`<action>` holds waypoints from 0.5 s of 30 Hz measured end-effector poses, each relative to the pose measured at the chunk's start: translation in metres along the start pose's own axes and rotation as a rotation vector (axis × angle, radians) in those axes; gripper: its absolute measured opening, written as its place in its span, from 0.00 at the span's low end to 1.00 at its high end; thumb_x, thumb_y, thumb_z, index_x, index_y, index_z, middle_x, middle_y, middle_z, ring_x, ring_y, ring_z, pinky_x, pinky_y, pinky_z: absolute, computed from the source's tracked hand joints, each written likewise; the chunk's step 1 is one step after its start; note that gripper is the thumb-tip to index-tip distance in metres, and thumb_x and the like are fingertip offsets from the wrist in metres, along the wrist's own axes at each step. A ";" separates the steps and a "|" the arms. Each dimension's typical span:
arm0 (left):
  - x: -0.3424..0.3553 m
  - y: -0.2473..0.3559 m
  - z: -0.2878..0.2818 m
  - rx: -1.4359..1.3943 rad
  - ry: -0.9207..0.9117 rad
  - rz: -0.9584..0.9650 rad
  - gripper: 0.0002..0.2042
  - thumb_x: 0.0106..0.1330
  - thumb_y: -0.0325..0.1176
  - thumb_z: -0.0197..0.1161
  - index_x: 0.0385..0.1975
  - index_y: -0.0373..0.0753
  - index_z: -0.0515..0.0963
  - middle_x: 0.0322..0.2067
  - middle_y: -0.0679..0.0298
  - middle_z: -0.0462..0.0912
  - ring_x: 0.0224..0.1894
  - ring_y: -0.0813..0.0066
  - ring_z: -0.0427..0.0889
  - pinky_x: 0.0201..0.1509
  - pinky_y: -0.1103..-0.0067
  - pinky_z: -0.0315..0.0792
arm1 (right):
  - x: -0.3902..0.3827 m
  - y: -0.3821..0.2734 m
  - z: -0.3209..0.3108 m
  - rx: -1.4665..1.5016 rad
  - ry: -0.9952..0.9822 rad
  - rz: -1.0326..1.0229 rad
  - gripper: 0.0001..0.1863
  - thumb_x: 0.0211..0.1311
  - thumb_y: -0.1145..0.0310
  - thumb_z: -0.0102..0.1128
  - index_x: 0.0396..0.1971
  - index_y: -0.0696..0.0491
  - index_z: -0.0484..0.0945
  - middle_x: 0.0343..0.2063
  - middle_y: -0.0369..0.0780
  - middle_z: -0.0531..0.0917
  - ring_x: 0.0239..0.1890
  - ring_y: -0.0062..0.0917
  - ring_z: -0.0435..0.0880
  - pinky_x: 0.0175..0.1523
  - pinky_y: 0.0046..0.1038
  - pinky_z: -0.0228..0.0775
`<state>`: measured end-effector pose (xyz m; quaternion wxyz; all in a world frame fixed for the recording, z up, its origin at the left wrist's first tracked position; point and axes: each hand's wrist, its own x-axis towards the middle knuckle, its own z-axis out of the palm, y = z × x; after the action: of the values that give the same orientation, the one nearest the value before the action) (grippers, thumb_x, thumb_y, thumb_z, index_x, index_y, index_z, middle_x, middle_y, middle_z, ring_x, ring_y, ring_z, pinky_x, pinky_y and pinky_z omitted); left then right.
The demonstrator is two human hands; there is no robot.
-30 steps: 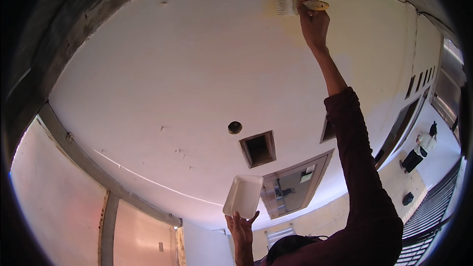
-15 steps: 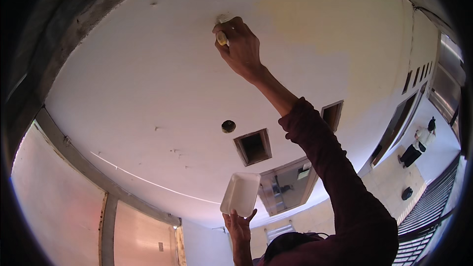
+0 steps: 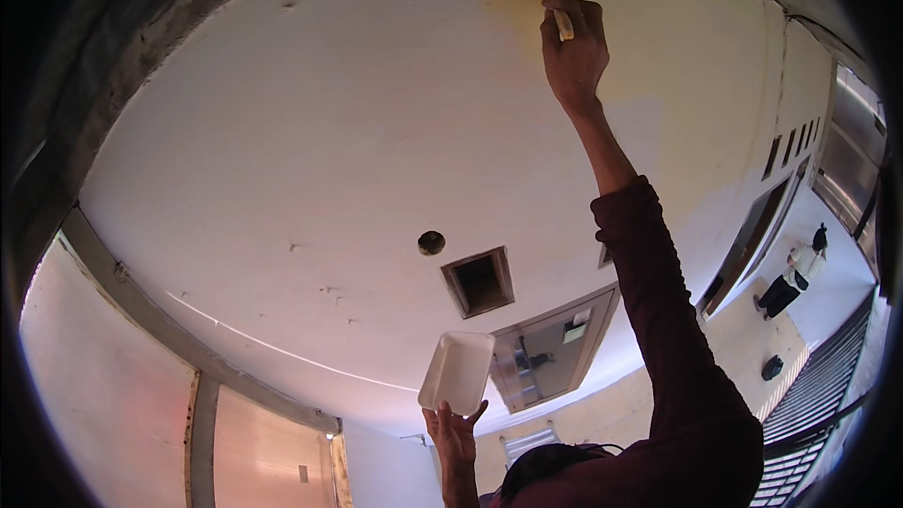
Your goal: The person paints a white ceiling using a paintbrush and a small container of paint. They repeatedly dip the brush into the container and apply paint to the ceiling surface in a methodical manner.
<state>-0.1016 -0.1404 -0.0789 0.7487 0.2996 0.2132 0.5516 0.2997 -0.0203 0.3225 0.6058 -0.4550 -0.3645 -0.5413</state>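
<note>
My right hand [image 3: 574,52] is shut on a paintbrush [image 3: 563,23] with a pale yellowish handle, held up against the painted wall [image 3: 348,113] near the top of the view; its bristles are mostly hidden. The wall is white, with pale yellow paint around and right of the brush. My left hand [image 3: 454,433], low in the centre, grips a white rectangular tray [image 3: 456,367] by its near end, tilted so its inside faces me. I cannot make out any paint in it.
A square recess [image 3: 478,282], a round hole [image 3: 431,243] and a glazed window [image 3: 555,348] are in the wall. At right, a person [image 3: 790,282] in a light top and dark trousers is near a dark object [image 3: 772,367] and a barred railing [image 3: 814,395]. Translucent panels [image 3: 122,339] stand lower left.
My right hand with the brush swung left between the first two frames, then moved back right and up, with the brush now turned differently. My left hand and tray shifted slightly left in view.
</note>
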 end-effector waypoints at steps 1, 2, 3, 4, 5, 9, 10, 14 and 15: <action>0.000 0.000 0.001 -0.004 0.005 -0.001 0.23 0.77 0.37 0.58 0.67 0.46 0.59 0.65 0.55 0.68 0.63 0.53 0.77 0.54 0.47 0.83 | -0.006 -0.019 0.009 0.011 -0.079 0.023 0.11 0.58 0.72 0.69 0.41 0.44 0.84 0.43 0.37 0.78 0.40 0.33 0.83 0.35 0.37 0.81; -0.001 0.000 0.003 -0.006 0.012 -0.003 0.23 0.77 0.37 0.58 0.67 0.46 0.59 0.65 0.55 0.68 0.63 0.53 0.77 0.54 0.47 0.83 | -0.016 -0.037 0.019 0.046 -0.123 0.004 0.14 0.55 0.74 0.70 0.41 0.44 0.84 0.42 0.37 0.78 0.40 0.34 0.84 0.35 0.36 0.82; -0.002 0.000 0.004 -0.007 0.016 -0.006 0.23 0.77 0.36 0.58 0.67 0.45 0.59 0.65 0.55 0.68 0.63 0.53 0.77 0.54 0.47 0.83 | -0.024 -0.057 0.027 0.103 -0.113 -0.048 0.07 0.60 0.72 0.67 0.38 0.46 0.85 0.40 0.38 0.80 0.36 0.36 0.85 0.36 0.37 0.79; 0.000 0.000 0.008 -0.005 -0.005 -0.014 0.23 0.77 0.36 0.57 0.67 0.45 0.59 0.65 0.55 0.68 0.63 0.52 0.76 0.54 0.47 0.83 | -0.030 -0.069 0.034 0.166 -0.117 -0.089 0.08 0.59 0.73 0.67 0.38 0.46 0.84 0.38 0.39 0.81 0.33 0.35 0.85 0.34 0.37 0.78; 0.001 -0.001 0.011 -0.002 -0.021 -0.018 0.23 0.77 0.36 0.57 0.67 0.45 0.59 0.66 0.55 0.68 0.63 0.52 0.76 0.54 0.47 0.83 | -0.036 -0.085 0.038 0.244 -0.159 -0.098 0.08 0.60 0.74 0.66 0.38 0.47 0.84 0.35 0.39 0.81 0.30 0.35 0.84 0.33 0.36 0.77; 0.000 -0.002 0.012 -0.017 -0.017 -0.028 0.23 0.77 0.35 0.57 0.67 0.45 0.59 0.66 0.55 0.68 0.63 0.51 0.77 0.54 0.46 0.83 | -0.042 -0.108 0.035 0.845 -0.273 0.296 0.06 0.62 0.74 0.63 0.39 0.53 0.83 0.39 0.39 0.84 0.34 0.27 0.85 0.39 0.31 0.78; 0.000 -0.001 0.012 -0.018 -0.014 -0.026 0.23 0.77 0.35 0.57 0.67 0.45 0.59 0.66 0.55 0.68 0.63 0.51 0.77 0.54 0.46 0.83 | -0.041 -0.096 0.039 0.832 -0.263 0.318 0.07 0.64 0.71 0.64 0.41 0.54 0.83 0.38 0.35 0.84 0.35 0.21 0.84 0.37 0.27 0.79; -0.002 0.000 0.004 -0.011 0.014 -0.025 0.23 0.77 0.35 0.58 0.67 0.45 0.59 0.65 0.55 0.68 0.62 0.51 0.77 0.54 0.45 0.83 | -0.025 -0.028 0.016 0.718 -0.206 0.539 0.10 0.69 0.66 0.62 0.44 0.54 0.84 0.30 0.34 0.84 0.35 0.16 0.85 0.35 0.23 0.83; -0.003 0.000 0.004 -0.004 0.020 -0.023 0.23 0.77 0.35 0.58 0.67 0.45 0.59 0.65 0.55 0.68 0.62 0.51 0.77 0.54 0.45 0.83 | -0.021 -0.011 0.014 0.620 -0.129 0.451 0.09 0.68 0.66 0.62 0.43 0.54 0.84 0.30 0.34 0.84 0.34 0.16 0.85 0.35 0.23 0.83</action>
<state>-0.0999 -0.1444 -0.0762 0.7536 0.2902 0.2229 0.5461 0.2862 -0.0006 0.3090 0.7944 -0.3521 -0.4389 -0.2288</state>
